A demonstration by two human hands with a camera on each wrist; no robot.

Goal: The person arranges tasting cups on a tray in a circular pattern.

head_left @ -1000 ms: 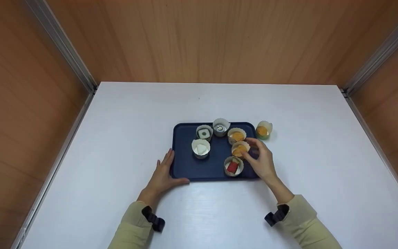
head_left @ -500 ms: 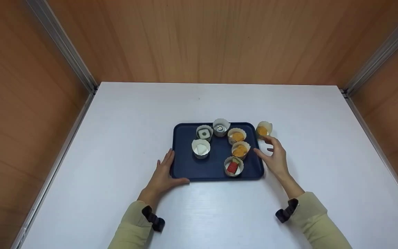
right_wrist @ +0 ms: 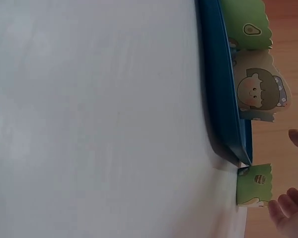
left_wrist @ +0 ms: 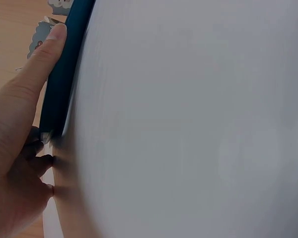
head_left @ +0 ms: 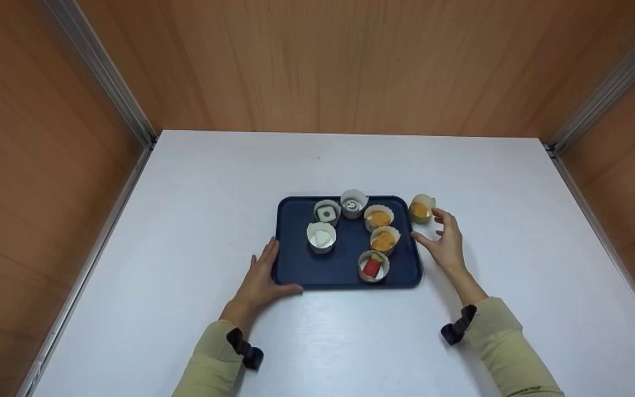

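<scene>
My left hand (head_left: 259,281) rests against the near left corner of a dark blue tray (head_left: 295,270), fingers straight along its side. In the left wrist view the thumb (left_wrist: 42,59) lies on the tray's rim. Just right of the tray stands a paper cup (head_left: 422,215) with an orange piece inside; in the right wrist view its outside is green. Beside this cup is my right hand (head_left: 447,245), thumb and fingers spread and holding nothing. Its fingertips (right_wrist: 275,208) are close to the cup; whether they touch it I cannot tell.
Two cups with orange pieces (head_left: 378,219) and a cup with a red piece (head_left: 372,267) line the tray's right side. On its left and back stand a cup with white pieces (head_left: 322,238), a cup with a white square (head_left: 327,213) and a cup with a grey-white swirl (head_left: 353,204).
My right hand has let go of the middle orange-filled cup on the tray and moved right, to the cup outside the tray. The left hand stays on the tray.
</scene>
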